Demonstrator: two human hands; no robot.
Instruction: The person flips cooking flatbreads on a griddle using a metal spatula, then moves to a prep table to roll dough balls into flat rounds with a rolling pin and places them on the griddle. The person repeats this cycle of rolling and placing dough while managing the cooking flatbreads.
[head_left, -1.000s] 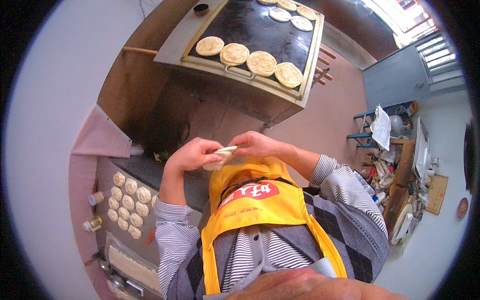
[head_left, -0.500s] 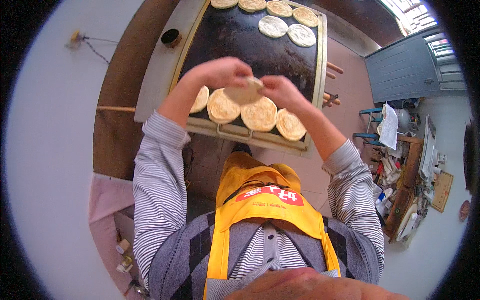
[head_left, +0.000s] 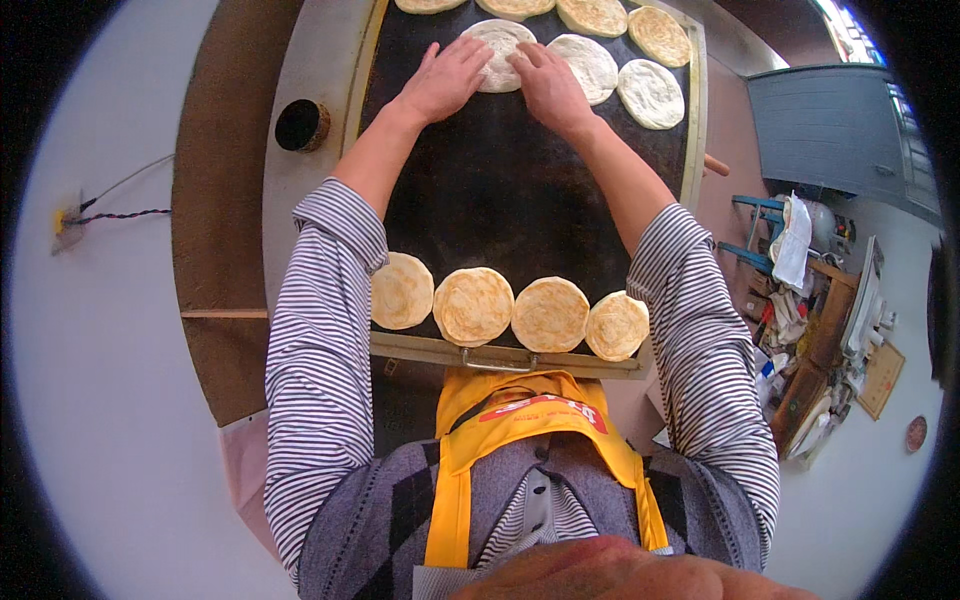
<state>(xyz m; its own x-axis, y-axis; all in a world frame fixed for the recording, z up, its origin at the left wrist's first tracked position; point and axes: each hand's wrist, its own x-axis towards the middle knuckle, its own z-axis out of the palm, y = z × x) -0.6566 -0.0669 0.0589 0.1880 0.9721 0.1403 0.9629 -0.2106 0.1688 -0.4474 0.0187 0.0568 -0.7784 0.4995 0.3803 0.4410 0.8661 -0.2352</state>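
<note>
A pale, uncooked round flatbread [head_left: 501, 43] lies flat on the black griddle [head_left: 480, 180], toward its far side. At its left edge rests my left hand [head_left: 450, 82], with the fingers stretched out. My right hand [head_left: 548, 86] is at its lower right edge, fingers extended and partly over the dough. Neither hand grips anything. Two more pale flatbreads, one in the middle [head_left: 585, 68] and one farther right [head_left: 651, 94], lie beside it. Behind these is a row of browned flatbreads [head_left: 592, 14]. Several lightly browned flatbreads [head_left: 473, 307] line the griddle's near side.
A metal handle [head_left: 498, 362] sticks out from the griddle's near edge. On the ledge at left stands a small dark round container [head_left: 302, 126]. To the right are a blue stool [head_left: 757, 235], a cluttered wooden table [head_left: 815, 365] and a blue-grey cabinet [head_left: 830, 130].
Both hands have moved away from me, from above the near flatbreads to the griddle's far side. The pale flatbread they held in the air now lies on the griddle beside the other pale ones.
</note>
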